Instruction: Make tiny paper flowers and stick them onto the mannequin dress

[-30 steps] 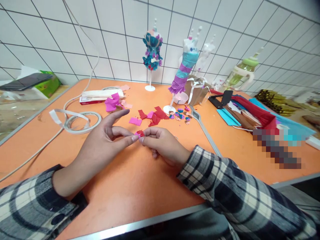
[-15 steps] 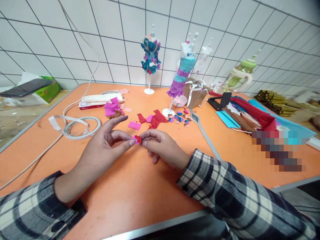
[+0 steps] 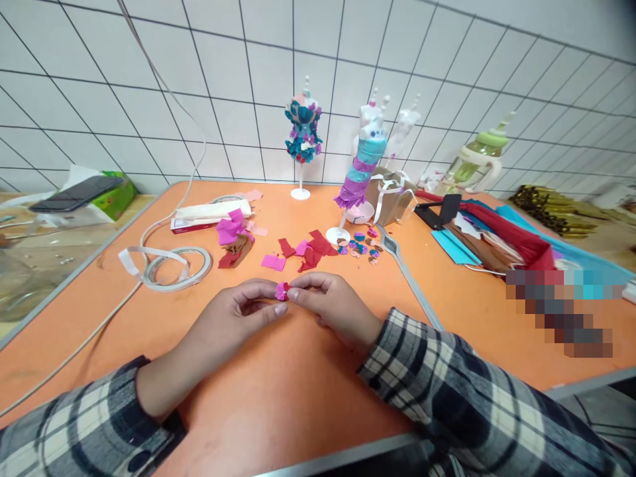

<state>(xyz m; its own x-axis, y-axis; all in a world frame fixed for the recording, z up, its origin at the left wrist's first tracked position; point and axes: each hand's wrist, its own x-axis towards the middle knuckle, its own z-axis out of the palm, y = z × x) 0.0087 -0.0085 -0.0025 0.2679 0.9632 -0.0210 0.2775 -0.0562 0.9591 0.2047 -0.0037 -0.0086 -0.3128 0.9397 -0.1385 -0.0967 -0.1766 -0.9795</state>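
Note:
Both my hands meet over the middle of the orange table point(image 3: 278, 397). My left hand point(image 3: 233, 321) and my right hand point(image 3: 330, 308) pinch one small pink and red paper flower point(image 3: 282, 291) between their fingertips. The left fingers are curled in around it. Just beyond lie red and pink paper scraps point(image 3: 308, 252) and a little heap of tiny finished paper flowers point(image 3: 358, 240). Two small mannequin stands rise behind: one dressed in teal and purple petals point(image 3: 303, 132), one wrapped in blue and purple paper point(image 3: 360, 172).
A roll of white double-sided tape point(image 3: 171, 268) and a white cable point(image 3: 69, 358) lie at the left. A crumpled magenta paper point(image 3: 231, 228), a brown paper bag point(image 3: 390, 189), coloured paper sheets point(image 3: 491, 235), a green-capped bottle point(image 3: 472, 162) and a phone on a green box point(image 3: 79, 192) sit around.
My left index finger, stretched out before, has curled down onto the flower. Both hands stay together on it. The camera has tilted, so everything sits lower in view.

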